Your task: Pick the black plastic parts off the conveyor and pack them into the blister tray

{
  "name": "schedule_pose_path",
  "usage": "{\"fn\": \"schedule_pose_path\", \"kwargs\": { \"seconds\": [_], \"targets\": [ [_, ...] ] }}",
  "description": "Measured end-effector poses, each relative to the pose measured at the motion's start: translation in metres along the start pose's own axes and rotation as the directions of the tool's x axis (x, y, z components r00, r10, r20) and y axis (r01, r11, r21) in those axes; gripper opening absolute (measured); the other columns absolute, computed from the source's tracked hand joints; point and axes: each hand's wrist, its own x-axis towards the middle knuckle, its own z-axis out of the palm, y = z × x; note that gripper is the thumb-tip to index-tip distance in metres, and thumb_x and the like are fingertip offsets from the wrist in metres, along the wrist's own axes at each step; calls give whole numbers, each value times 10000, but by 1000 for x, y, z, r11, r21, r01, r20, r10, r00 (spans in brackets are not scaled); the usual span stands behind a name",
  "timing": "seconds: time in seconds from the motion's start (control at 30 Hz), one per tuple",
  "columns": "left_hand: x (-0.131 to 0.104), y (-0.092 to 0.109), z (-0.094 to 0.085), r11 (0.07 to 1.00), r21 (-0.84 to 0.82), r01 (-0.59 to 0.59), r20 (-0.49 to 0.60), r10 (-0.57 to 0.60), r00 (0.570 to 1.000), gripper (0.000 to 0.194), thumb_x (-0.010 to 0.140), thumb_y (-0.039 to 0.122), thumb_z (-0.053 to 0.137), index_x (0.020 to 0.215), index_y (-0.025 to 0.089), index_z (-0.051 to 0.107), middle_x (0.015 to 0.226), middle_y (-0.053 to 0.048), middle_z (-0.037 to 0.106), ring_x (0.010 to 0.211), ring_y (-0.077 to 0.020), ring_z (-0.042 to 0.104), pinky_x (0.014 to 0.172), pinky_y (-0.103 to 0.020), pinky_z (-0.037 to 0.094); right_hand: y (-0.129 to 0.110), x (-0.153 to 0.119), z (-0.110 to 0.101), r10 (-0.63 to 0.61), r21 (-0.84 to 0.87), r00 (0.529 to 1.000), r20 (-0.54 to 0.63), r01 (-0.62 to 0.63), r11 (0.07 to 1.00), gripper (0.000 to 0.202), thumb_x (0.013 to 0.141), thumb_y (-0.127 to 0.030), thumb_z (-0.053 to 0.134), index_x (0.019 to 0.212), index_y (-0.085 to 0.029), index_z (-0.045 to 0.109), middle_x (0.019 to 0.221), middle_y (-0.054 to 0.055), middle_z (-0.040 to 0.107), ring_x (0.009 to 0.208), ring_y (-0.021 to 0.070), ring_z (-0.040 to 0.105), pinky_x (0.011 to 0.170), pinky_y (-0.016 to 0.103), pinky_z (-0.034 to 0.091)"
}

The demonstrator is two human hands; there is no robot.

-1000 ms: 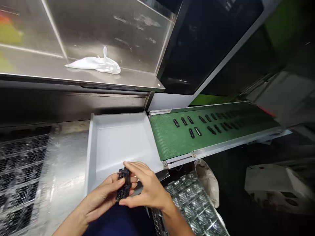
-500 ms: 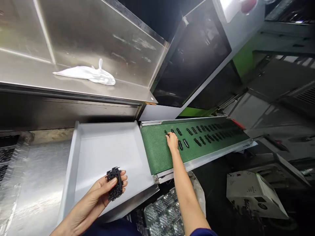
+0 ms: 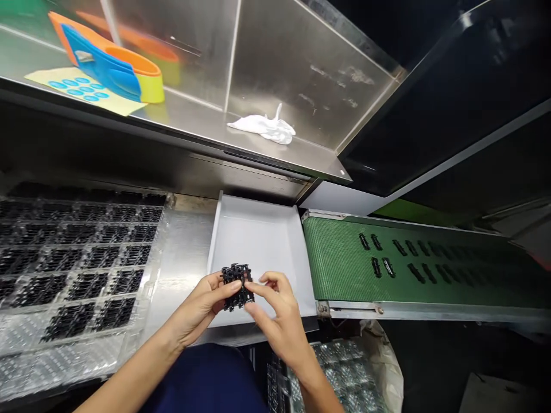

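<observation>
A bunch of small black plastic parts point(image 3: 236, 285) is gripped in my left hand point(image 3: 202, 304), thumb across the front, above the white tray. From the right, my right hand point(image 3: 278, 312) closes its thumb and index finger on the black plastic part at the bunch's right edge. The other fingers of that hand are curled. More parts of this kind lie in two rows on the green conveyor belt point(image 3: 340, 261) to the right, the nearest ones point(image 3: 376, 267) close to its left end.
The white tray point(image 3: 258, 229) adjoins the belt. Clear compartmented trays point(image 3: 148, 281) with black parts stand at left. On the steel shelf point(image 3: 189, 117) are a white crumpled glove-like item point(image 3: 267, 127), a blue-orange-yellow tape dispenser point(image 3: 107, 63) and a sticker sheet point(image 3: 55, 80). Clear trays point(image 3: 344, 367) lie below.
My right hand has left the belt and come to the bunch in my left hand. The view has swung left, bringing the filled trays and dispenser in. Fewer parts lie at the belt's near end.
</observation>
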Motion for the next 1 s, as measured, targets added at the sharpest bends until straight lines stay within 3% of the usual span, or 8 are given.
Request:
{"fn": "schedule_pose_path", "kwargs": {
  "seconds": [0.07,0.17,0.37,0.67,0.77,0.87,0.93,1.0],
  "targets": [
    [-11,4,-11,998,12,54,20,-54,998,275,671,295,862,897,173,763,855,-24,745,795,-143,612,717,-206,462,-3,4,-1,-107,-84,986,129,119,989,397,807,-414,735,1154,-237,657,1344,129,553,1262,287,503,1027,463,461],
    [-24,9,-24,991,-9,133,63,-132,989,302,655,288,871,907,160,765,848,-34,749,770,-150,624,696,-218,467,-6,10,0,-175,24,951,253,175,984,400,777,-373,773,1120,-236,618,1391,110,543,1313,258,488,1090,430,418],
    [-39,11,-30,975,-109,196,119,-183,976,294,651,306,878,888,168,773,831,-42,757,828,-169,664,763,-232,501,-13,4,24,18,379,995,95,-53,924,795,617,-346,891,1297,-303,482,1346,48,582,1278,219,529,1103,355,414],
    [-19,-2,-11,953,-142,267,91,-256,962,333,612,287,900,898,173,772,934,-64,759,881,-210,689,814,-289,542,-2,-5,13,59,244,996,64,-73,967,849,583,-328,910,1315,-299,480,1329,45,576,1258,225,519,1088,365,408],
    [-5,-12,8,945,-86,316,77,-310,947,362,595,283,906,903,160,763,935,-79,755,841,-228,697,763,-308,565,10,-9,-6,57,209,996,67,-70,975,864,574,-344,912,1324,-276,489,1330,63,574,1261,233,515,1094,374,401],
    [14,-25,33,935,-13,354,36,-354,935,376,596,290,906,913,152,759,930,-94,756,822,-226,701,732,-286,576,46,-5,-46,108,157,990,96,-122,980,824,573,-381,900,1305,-270,537,1275,48,621,1169,219,591,1019,332,469],
    [28,-35,50,928,19,371,28,-372,928,380,601,285,904,926,152,758,937,-97,756,841,-226,704,758,-281,584,86,0,-89,257,-16,958,-126,-261,965,553,707,-402,812,1195,-229,617,1151,51,676,1022,198,649,897,306,524],
    [42,-45,66,923,36,383,41,-384,922,401,595,285,907,944,156,757,960,-98,753,867,-232,706,780,-284,593,131,1,-140,336,-163,787,-517,-476,864,303,887,-368,633,1103,-156,631,1098,106,668,958,199,641,835,325,523]
  ]
}}
